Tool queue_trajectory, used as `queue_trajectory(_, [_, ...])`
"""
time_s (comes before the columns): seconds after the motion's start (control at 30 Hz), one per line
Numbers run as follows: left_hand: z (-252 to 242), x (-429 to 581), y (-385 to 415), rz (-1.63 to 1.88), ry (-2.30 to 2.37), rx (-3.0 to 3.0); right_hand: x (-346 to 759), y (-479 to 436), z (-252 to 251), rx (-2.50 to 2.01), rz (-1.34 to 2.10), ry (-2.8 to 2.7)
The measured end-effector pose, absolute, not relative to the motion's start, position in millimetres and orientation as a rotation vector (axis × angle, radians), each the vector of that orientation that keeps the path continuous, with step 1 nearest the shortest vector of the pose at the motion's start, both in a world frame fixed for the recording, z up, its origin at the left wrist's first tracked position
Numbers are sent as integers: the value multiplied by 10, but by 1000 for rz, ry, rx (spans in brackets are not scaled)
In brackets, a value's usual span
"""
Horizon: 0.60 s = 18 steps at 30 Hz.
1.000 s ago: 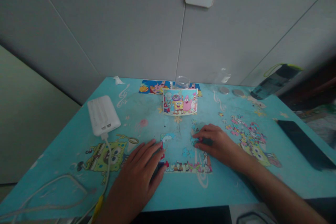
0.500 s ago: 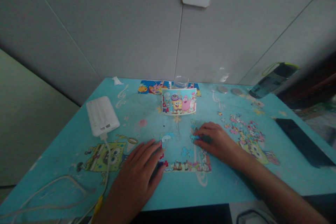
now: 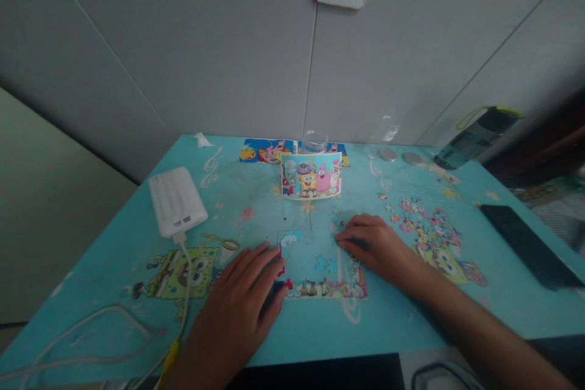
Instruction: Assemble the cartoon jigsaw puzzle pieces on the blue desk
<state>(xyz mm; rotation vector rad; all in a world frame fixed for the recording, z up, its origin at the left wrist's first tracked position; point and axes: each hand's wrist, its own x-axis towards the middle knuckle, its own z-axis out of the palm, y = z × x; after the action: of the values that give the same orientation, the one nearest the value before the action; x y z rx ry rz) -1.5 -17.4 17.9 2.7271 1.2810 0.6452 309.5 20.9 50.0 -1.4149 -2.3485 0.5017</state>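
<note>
My left hand (image 3: 249,283) lies flat with its fingers spread, fingertips at the left edge of a partly joined jigsaw puzzle (image 3: 326,290). The joined pieces form a bottom row and part of the left and right sides. My right hand (image 3: 379,247) is closed in a pinch at the puzzle's upper right, on a small bluish jigsaw piece mostly hidden by the fingertips. Some loose blue pieces (image 3: 323,264) lie inside the frame, and others (image 3: 337,217) lie just beyond the right fingertips. A cartoon picture card (image 3: 311,177) stands upright behind the puzzle.
A heap of loose pieces (image 3: 429,225) lies to the right, near a dark phone (image 3: 525,244). At left are a white power bank (image 3: 177,202) and its cable (image 3: 188,268). A clear jar (image 3: 315,142), round lids (image 3: 388,155) and a bottle (image 3: 473,140) stand or lie near the wall.
The fingers of my right hand have drawn together into a tighter pinch at the puzzle's upper right. My left hand stays where it was.
</note>
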Motion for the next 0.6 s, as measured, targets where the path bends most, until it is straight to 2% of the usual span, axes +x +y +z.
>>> queue_trajectory(0.27, [177,-26,-173,653,1271,2711,3061,187,517,-1429,467,-2370])
queue_trajectory(0.47, [179,-19,-179,636,1289,2695,2994,144,533,-1518,268,-2423])
queue_trajectory(0.6, [184,-17,-177,629,1290,2700,3002,153,544,-1519,304,-2400])
